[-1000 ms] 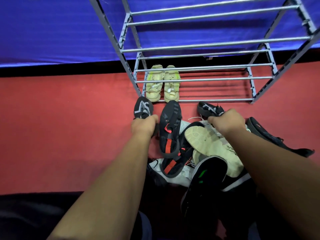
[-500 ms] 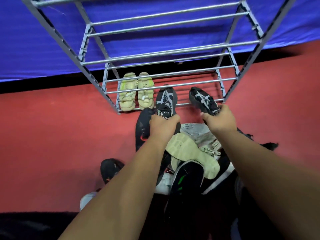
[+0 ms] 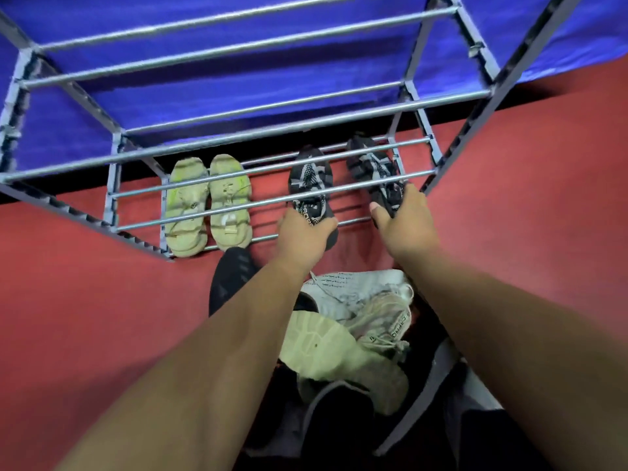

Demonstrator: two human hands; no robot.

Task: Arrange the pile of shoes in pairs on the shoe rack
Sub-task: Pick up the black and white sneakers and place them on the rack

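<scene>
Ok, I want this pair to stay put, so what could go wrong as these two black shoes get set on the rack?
1. The rack is only thin bars; the left shoe's heel, gripped by the left hand, overhangs the front bar, so it may tip off when released.
2. The right shoe, held by the right hand, sits apart from its mate near the side frame; it could snag there.

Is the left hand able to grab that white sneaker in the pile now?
Likely not yet: the left hand grips a black sneaker at the rack. The white sneaker lies exposed, close behind it.
</scene>
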